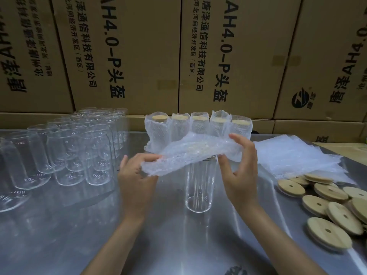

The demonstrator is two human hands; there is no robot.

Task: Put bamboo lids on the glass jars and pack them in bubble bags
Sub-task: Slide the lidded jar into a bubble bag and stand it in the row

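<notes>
A clear glass jar [199,187] stands upright on the steel table in the middle. Over its top lies a bubble bag [195,152], held flat and level; a pale bamboo lid shows faintly through the bag. My left hand [137,180] pinches the bag's left edge. My right hand [239,165] pinches its right edge, thumb below and fingers on top. Several jars with lids stand packed in bubble bags [198,127] in a row behind.
Several bare glass jars [65,151] crowd the left of the steel table [79,235]. A stack of flat bubble bags [297,155] lies at the right, with several loose bamboo lids [337,211] in front of it. Cardboard boxes [139,56] wall the back.
</notes>
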